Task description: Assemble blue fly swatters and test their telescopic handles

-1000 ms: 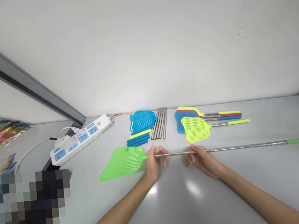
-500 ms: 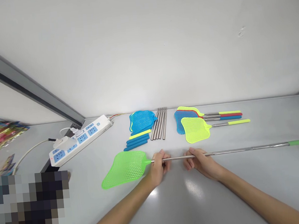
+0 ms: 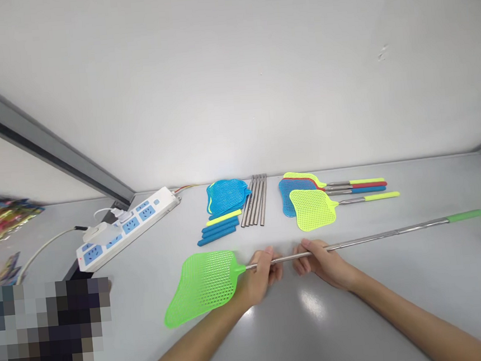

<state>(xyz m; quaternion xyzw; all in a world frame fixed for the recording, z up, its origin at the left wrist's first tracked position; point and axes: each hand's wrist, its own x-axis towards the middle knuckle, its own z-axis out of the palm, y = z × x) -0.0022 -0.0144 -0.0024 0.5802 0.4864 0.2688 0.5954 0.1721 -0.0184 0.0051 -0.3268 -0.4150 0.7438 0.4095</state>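
- So we've got a grey desk (image 3: 427,288) under everything.
- Next, our green fly swatter (image 3: 205,282) — head at left, long metal shaft (image 3: 376,238) running right to a green grip (image 3: 466,216). It's in front of the other stuff; we can't tell if it touches the desk.
- Behind it on the right, we see four shorter swatters (image 3: 314,209), two yellow, one red, one blue, overlapping.
- White power strip (image 3: 129,229), slanted at left, plugs (image 3: 96,232) in it.
- Our left hand (image 3: 259,277) has its fingers clamped on the shaft just beside the green head; our right hand (image 3: 323,261) grips farther along, fingers closed around it too.
- Stacked blue swatter heads (image 3: 227,197), yellow edge peeking out, near the wall (image 3: 216,93).
- Thin metal rods (image 3: 254,200), just right of those.
- Blue sleeves (image 3: 218,235) plus a yellow sleeve (image 3: 224,217), just in front.
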